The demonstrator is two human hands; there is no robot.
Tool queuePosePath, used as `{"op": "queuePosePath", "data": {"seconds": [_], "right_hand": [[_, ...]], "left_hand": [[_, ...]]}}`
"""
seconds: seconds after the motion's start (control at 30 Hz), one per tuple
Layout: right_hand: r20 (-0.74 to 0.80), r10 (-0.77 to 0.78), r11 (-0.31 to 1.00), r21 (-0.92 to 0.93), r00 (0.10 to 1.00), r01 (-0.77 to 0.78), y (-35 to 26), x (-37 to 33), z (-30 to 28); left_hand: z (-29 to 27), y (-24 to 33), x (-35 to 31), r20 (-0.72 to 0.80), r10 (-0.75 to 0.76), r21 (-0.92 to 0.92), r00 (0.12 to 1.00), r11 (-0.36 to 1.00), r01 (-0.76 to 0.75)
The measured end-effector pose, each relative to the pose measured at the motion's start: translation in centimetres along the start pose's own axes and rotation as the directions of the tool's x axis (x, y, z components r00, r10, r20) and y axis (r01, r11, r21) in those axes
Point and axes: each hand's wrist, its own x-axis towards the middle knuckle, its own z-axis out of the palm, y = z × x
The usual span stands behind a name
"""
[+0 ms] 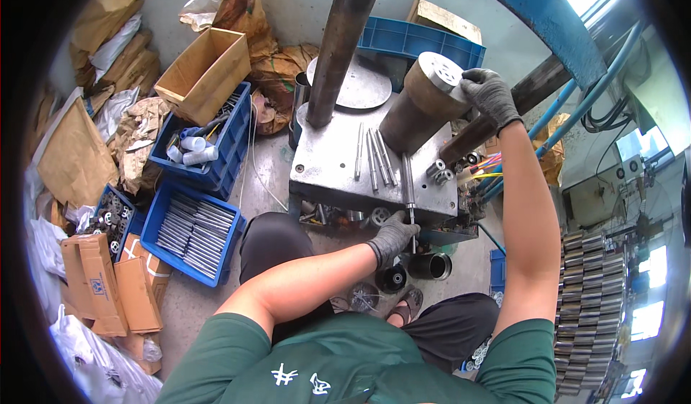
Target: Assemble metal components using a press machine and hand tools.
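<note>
Loose metal rods (pixel 374 156) are laid on the steel table (pixel 324 166) beside a thick upright column (pixel 338 44). A long rod (pixel 409 188) is gripped by the closed left hand (pixel 392 238) at the table's near edge; the metal cylinder (pixel 428 98) is clasped on top by the right hand (pixel 489 94).

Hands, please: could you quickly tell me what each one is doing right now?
Left hand: closed on a metal rod at the plate's front edge.
Right hand: resting on the cylinder top, grip unclear.
</note>
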Motion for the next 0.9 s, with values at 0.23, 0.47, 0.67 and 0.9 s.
{"op": "queuePosePath", "data": {"seconds": [0.23, 0.47, 0.67, 0.9], "right_hand": [[-0.344, -0.068, 0.877, 0.427, 0.937, 0.221, 2.0, -13.3, 3.2], [0.147, -0.099, 0.98, -0.159, 0.984, 0.123, 7.5, -24.0, 10.4], [-0.044, 0.009, 0.999, 0.044, 0.999, -0.007, 6.5, -21.3, 7.9], [-0.398, -0.248, 0.932, 0.152, 0.883, 0.33, -5.1, -10.3, 1.1]], "left_hand": [[-0.7, 1.0, -0.4, -0.008, 0.025, 0.148, 1.0, 0.989, -0.024], [-0.4, 1.4, -0.3, -0.049, 0.066, 0.247, 0.997, 0.968, -0.052], [-0.4, 1.4, -0.5, -0.062, 0.057, 0.193, 0.996, 0.98, -0.044], [-0.2, 0.3, 0.2, 0.025, -0.011, -0.053, 1.0, 0.999, 0.013]]}}
